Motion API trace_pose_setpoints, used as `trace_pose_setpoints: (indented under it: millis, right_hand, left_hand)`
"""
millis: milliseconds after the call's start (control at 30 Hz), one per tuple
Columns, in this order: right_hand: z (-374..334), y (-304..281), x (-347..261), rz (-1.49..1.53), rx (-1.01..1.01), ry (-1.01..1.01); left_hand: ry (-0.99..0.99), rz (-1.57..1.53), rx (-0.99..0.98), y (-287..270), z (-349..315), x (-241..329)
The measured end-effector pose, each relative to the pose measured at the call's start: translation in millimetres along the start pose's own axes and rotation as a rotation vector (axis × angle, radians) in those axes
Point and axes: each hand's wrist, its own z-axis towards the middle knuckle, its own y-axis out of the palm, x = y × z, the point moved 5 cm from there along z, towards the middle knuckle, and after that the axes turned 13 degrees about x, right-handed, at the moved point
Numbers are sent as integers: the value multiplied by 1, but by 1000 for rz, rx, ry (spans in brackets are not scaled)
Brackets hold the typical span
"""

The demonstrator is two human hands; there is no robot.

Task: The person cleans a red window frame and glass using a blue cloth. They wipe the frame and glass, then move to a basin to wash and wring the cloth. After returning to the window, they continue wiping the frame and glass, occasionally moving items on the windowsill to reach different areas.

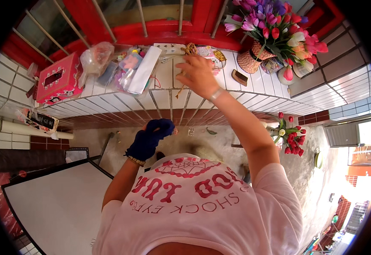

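A pink tissue box (59, 78) is seen at the far left of the white tiled ledge (164, 98), with clear plastic bags (122, 68) of small items just to its right. Below the ledge's front edge, the left hand (150, 137) is held in a dark blue glove, its fingers curled shut on a bit of dark blue cloth. Further right, the bare right hand (199, 76) is stretched over the ledge, its fingers closed on a thin brown stem (181, 87). At the ledge's right end, a woven basket of tulips (274, 29) is set.
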Motion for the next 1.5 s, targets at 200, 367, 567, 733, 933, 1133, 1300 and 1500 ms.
trace_pose_setpoints:
  millis: [200, 367, 567, 733, 933, 1133, 1300, 1500]
  right_hand:
    - [13, 45, 8, -159, -443, 28]
    - [0, 29, 50, -176, -346, -45]
    - [-9, 3, 75, -222, -307, -57]
    - [-6, -5, 63, -188, -208, -108]
    - [4, 26, 14, -34, -201, -97]
    - [31, 95, -8, -222, -311, -53]
    - [33, 102, -6, -244, -321, 0]
    - [6, 19, -9, 241, -59, 155]
  left_hand:
    - [27, -76, 56, -15, -2, -8]
    - [-111, -125, 88, -38, -7, -41]
    - [-134, -212, 93, -48, -10, -44]
    - [-135, -239, 123, -46, -8, -40]
    - [-134, -146, 138, -42, -9, -24]
    - [7, -116, 98, -37, -12, -9]
    - [-5, -213, 94, -46, -18, -13]
    - [-240, -191, 108, -52, -30, -11]
